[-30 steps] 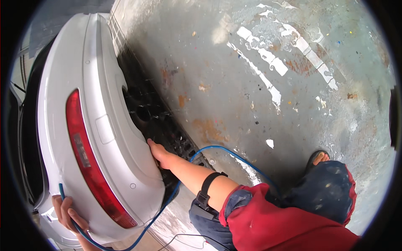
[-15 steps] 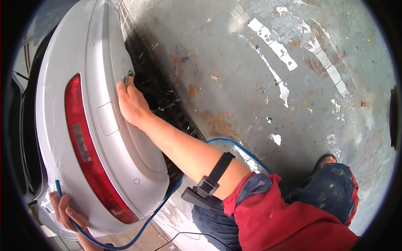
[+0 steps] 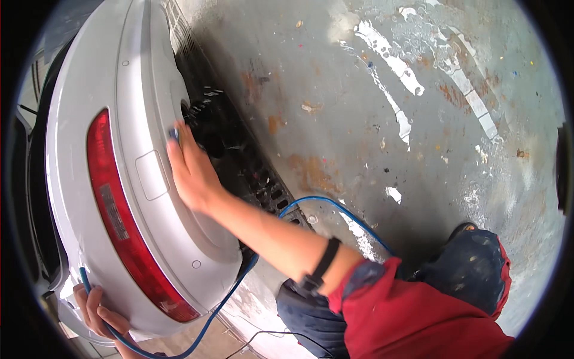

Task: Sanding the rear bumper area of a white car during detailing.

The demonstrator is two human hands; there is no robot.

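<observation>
A silver-white car [image 3: 78,119] fills the left side, showing its rear bumper [image 3: 179,221] and a long red tail light [image 3: 128,239]. My right hand [image 3: 194,170] lies along the bumper's lower part, near a small square cover [image 3: 152,175]. Its fingers are close together around a small dark-blue piece [image 3: 174,133], mostly hidden, whose kind I cannot make out. My left hand [image 3: 98,311] is at the car's near corner, fingers curled around a blue hose [image 3: 203,332]. The hose's upper end rises past those fingers against the bodywork.
From my left hand the hose loops below the bumper and passes behind my right forearm onto the grey, stained, wet-looking floor [image 3: 335,137]. A dark grate [image 3: 272,194] runs beside the car. A thin black cable [image 3: 269,332] lies near my legs. A black strap [image 3: 326,260] circles my right arm.
My right hand has slid along the bumper toward me, away from the dark opening, and the forearm has turned. My left hand keeps its hold on the hose, almost unmoved.
</observation>
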